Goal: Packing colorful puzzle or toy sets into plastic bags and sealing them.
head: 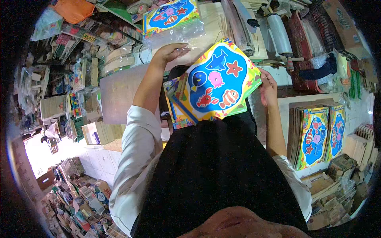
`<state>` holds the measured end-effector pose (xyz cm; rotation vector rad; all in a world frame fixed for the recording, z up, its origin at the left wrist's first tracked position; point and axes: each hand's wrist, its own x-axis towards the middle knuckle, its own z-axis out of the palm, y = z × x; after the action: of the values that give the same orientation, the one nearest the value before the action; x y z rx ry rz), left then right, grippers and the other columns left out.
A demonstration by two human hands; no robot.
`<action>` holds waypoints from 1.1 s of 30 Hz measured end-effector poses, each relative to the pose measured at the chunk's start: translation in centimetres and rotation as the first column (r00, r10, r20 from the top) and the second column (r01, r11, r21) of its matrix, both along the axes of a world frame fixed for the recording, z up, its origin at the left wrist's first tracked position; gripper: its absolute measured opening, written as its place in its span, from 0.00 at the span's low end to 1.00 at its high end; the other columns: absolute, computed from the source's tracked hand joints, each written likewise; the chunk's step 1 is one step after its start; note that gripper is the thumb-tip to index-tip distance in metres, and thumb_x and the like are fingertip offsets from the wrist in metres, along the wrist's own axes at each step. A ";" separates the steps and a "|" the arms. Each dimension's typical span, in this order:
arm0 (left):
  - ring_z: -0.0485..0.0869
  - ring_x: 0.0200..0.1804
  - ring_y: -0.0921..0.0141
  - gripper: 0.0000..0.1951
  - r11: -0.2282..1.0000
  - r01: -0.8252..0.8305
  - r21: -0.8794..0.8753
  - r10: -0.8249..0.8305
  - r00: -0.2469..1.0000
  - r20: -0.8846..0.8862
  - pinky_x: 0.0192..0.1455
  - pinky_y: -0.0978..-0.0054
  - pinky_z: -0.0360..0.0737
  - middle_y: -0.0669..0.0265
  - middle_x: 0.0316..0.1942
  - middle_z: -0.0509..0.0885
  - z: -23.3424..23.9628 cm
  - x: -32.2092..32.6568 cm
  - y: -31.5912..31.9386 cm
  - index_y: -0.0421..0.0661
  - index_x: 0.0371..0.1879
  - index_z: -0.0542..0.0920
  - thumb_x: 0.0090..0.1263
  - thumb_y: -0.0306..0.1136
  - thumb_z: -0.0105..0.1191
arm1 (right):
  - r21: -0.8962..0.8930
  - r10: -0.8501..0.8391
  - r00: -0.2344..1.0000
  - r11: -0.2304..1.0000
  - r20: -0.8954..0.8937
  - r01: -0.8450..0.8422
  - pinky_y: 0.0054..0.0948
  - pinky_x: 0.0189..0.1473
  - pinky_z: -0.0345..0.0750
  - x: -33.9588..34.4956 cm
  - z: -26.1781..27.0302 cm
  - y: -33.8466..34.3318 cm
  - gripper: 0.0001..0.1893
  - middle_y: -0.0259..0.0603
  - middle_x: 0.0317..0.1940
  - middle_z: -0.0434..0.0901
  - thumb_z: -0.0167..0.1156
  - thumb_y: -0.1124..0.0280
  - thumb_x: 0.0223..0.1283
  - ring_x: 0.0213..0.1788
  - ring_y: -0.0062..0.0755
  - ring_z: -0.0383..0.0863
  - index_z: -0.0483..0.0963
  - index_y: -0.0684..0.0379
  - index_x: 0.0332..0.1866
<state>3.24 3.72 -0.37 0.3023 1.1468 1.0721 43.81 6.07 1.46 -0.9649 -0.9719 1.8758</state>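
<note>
My right hand [268, 89] grips the right edge of a sea-animal puzzle board [212, 96], which lies tilted over my lap on top of another such board [178, 120]. The upper board shows a dolphin, a starfish, a pink octopus, a crab and fish on blue. A blue and wooden stick-like piece lies along its left side. My left hand [177, 52] is raised by the near edge of clear plastic film [190, 32], its fingers curled; whether it pinches the film I cannot tell. Past it, a similar board [171, 15] lies on the worktable, partly in film.
Stacks of matching boards [315, 136] stand at the right. A roll of film [279, 34] lies at the upper right beside a red crate [302, 53]. A brown panel [126, 90] is left of my lap. Crowded shelves [68, 80] fill the left, and piled boxes the lower corners.
</note>
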 end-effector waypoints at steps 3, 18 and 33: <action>0.76 0.37 0.73 0.12 0.995 -0.090 -0.050 0.094 0.992 0.081 0.37 0.86 0.76 0.61 0.33 0.76 -0.1 0.3 0.2 0.35 0.40 0.69 0.58 0.23 0.51 | -0.053 0.090 0.995 0.994 -0.036 -0.092 0.21 0.38 0.71 -1.2 0.0 1.0 0.13 0.34 0.33 0.75 0.46 0.68 0.61 0.35 0.19 0.73 0.70 0.63 0.47; 0.72 0.17 0.80 0.11 0.915 0.048 0.400 0.356 0.370 -0.858 0.18 0.83 0.69 0.67 0.18 0.76 6.1 5.6 1.6 0.41 0.35 0.78 0.60 0.35 0.52 | -0.078 0.274 0.958 0.957 -0.087 -0.280 0.16 0.36 0.71 -6.4 -1.8 3.5 0.14 0.32 0.30 0.74 0.47 0.67 0.60 0.33 0.18 0.73 0.70 0.64 0.46; 0.78 0.27 0.70 0.12 0.779 0.323 0.537 0.530 0.120 -0.840 0.32 0.75 0.73 0.61 0.22 0.80 3.3 3.7 1.3 0.39 0.31 0.78 0.55 0.35 0.57 | -0.069 0.041 0.994 0.996 -0.099 -0.048 0.22 0.42 0.73 -2.1 -5.1 10.3 0.14 0.36 0.35 0.75 0.43 0.70 0.62 0.37 0.21 0.73 0.69 0.65 0.47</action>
<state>6.95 5.01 2.96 1.8088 2.0132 1.3845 41.76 16.36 -3.60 -0.8910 -0.8808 1.9870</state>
